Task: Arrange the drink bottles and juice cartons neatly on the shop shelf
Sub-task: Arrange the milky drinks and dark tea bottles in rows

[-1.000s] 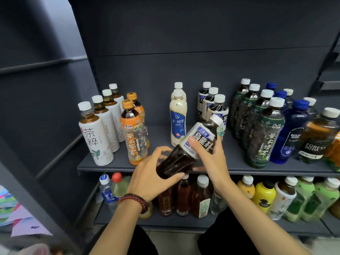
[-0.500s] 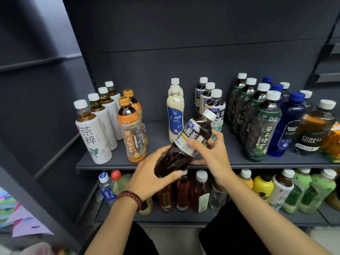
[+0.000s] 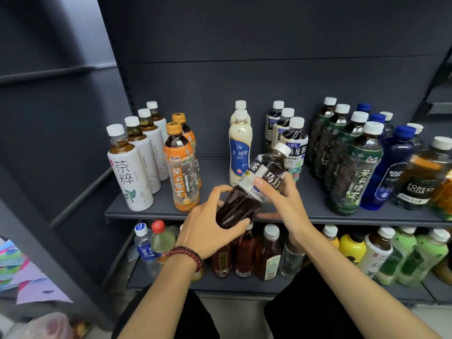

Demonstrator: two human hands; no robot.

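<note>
A dark oolong tea bottle [image 3: 247,192] with a white cap and a blue-and-white label hangs tilted over the front edge of the grey upper shelf [image 3: 156,212]. My left hand [image 3: 210,226] grips its dark base. Around its labelled middle my right hand [image 3: 281,199] curls its fingers. Its cap points up and right toward a row of three matching oolong bottles [image 3: 294,143]. To the left of that row stand two cream milk-drink bottles [image 3: 240,148].
On the upper shelf stand several white tea bottles [image 3: 130,170], two orange-capped bottles [image 3: 182,167], green jasmine tea bottles [image 3: 354,172], blue soda bottles [image 3: 389,172] and a Forest Soda bottle [image 3: 425,174]. The lower shelf [image 3: 244,286] holds more bottles. Colourful papers [image 3: 22,272] lie at the lower left.
Both hands have turned the oolong bottle about its axis, so a different part of its label faces me. The bottle stays tilted at the same spot above the shelf edge.
</note>
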